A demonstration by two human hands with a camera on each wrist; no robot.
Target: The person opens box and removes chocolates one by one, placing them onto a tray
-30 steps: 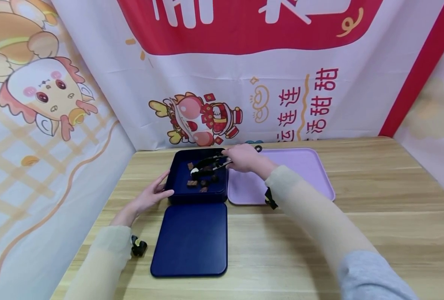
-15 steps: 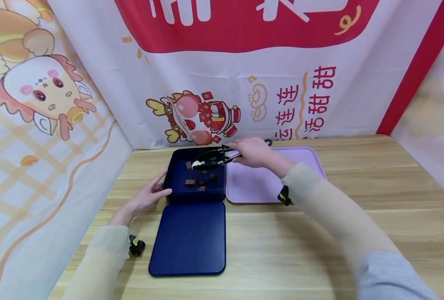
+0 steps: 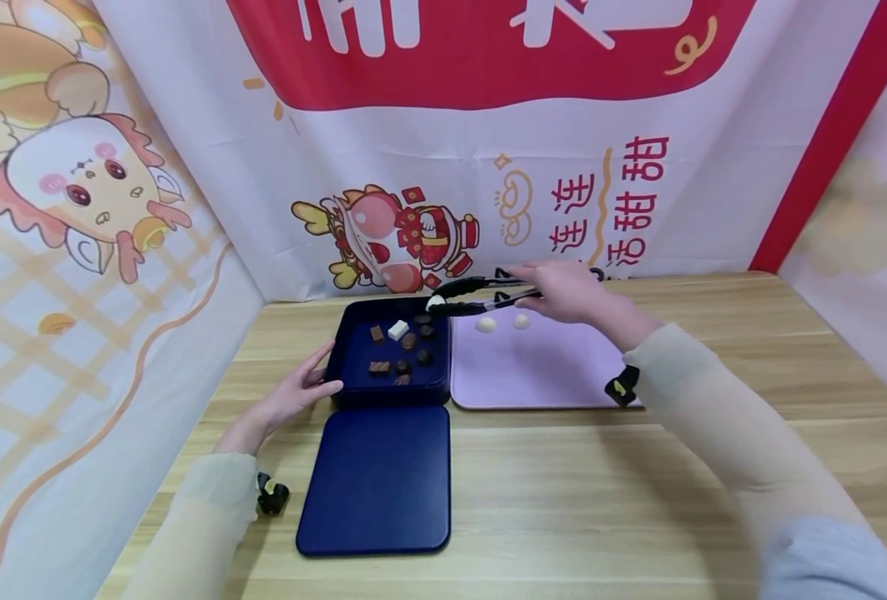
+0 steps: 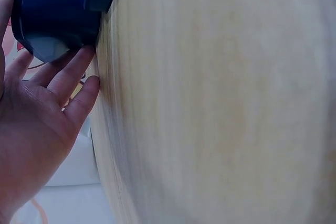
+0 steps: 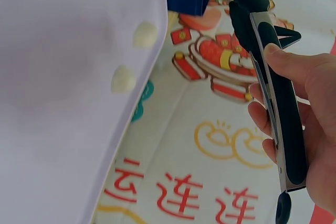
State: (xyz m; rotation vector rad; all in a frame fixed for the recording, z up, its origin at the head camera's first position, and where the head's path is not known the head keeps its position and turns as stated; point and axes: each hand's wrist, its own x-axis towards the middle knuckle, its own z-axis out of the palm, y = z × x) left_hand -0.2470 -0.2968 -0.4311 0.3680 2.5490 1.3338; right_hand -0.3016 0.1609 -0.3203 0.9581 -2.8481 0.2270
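My right hand (image 3: pixel 563 290) grips black-and-silver tongs (image 3: pixel 462 287), whose tips pinch a small white piece (image 3: pixel 435 302) over the back right of a navy box (image 3: pixel 391 396). In the right wrist view, the thumb lies along one arm of the tongs (image 5: pixel 286 129), fingers behind the other. Inside the box sit a white block (image 3: pixel 398 330) and several brown pieces like chocolates (image 3: pixel 379 367). My left hand (image 3: pixel 297 392) rests against the box's left side, its fingers mostly straight along the outer wall (image 4: pixel 58 19) in the left wrist view.
A lilac tray (image 3: pixel 548 375) adjoins the box on the right, bearing two cream-white domed pieces (image 3: pixel 486 324). The flat navy lid (image 3: pixel 376 483) lies in front of the box on the wooden table (image 3: pixel 548 492). Printed cloth (image 3: pixel 263 183) hangs behind the table.
My right hand has moved right and back, carrying the tongs and white piece from mid-box to its back right edge. Two pieces on the tray have come into view. My left hand stays put.
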